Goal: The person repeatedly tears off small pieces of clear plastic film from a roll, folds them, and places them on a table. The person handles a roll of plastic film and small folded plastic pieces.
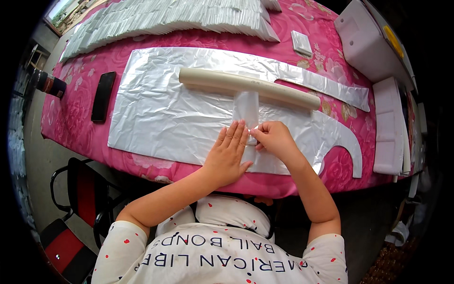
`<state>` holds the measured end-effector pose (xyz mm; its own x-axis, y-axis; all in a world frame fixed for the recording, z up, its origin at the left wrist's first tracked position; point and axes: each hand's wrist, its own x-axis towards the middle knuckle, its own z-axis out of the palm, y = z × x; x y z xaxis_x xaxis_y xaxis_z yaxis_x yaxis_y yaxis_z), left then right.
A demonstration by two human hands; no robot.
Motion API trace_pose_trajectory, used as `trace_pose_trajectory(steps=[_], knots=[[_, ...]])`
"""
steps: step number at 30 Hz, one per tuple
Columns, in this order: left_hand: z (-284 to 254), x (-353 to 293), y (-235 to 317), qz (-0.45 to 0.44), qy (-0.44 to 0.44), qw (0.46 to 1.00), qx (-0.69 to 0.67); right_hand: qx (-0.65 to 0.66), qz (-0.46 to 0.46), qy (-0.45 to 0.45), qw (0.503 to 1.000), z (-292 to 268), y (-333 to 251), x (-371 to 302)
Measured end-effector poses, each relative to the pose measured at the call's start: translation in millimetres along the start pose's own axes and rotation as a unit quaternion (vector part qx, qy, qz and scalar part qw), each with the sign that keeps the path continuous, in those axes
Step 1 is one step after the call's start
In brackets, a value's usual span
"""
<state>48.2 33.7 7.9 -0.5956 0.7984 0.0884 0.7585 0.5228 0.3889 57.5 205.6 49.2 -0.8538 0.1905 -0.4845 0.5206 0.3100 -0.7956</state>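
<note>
A large silvery-white plastic bag [158,113] lies flat and wrinkled on the table, its two handle strips stretching to the right. Across it rests a long beige tube [248,88]. A narrow folded piece of translucent plastic [246,106] runs from the tube's near side down to my hands. My left hand [226,155] lies flat with fingers outstretched, its fingertips on the folded plastic's left edge. Pinched between thumb and finger, the lower right part of that plastic is in my right hand [275,139]. The exact fold under my fingertips is hidden.
Rows of stacked folded white plastic packets [175,19] fill the table's far side. A small packet [301,43] lies apart. A black phone [103,97] and a dark jar [51,84] sit left. White foam boxes [390,125] stand right. Red-and-black chairs [85,189] are at lower left.
</note>
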Motion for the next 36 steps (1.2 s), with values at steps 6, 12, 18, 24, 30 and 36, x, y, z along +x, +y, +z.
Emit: trace_pose_trajectory(steps=[6,12,18,24,30,36], knots=[[1.6,-2.1,0.4,-0.009,0.004,1.000,0.011,-0.181,-0.115,0.123,0.969,11.5,3.7,-16.8],[-3.3,2.0,-7.3,0.009,0.041,0.999,0.022,-0.353,-0.413,0.238,0.805,12.7,29.3,-11.8],[-8.9,10.8,-15.3,0.028,0.090,0.996,-0.001,-0.346,-0.461,0.091,0.812,7.9,32.4,5.0],[-7.3,17.4,-21.0,0.057,0.122,0.988,0.069,-0.299,-0.441,0.066,0.844,-5.8,22.3,8.1],[-14.4,22.7,-25.0,0.089,0.114,0.986,0.082,-0.258,-0.447,0.077,0.853,-7.8,24.0,12.9],[-19.6,-4.3,-26.2,0.124,0.086,0.987,-0.060,-0.232,-0.492,0.092,0.834,2.0,30.4,2.7]])
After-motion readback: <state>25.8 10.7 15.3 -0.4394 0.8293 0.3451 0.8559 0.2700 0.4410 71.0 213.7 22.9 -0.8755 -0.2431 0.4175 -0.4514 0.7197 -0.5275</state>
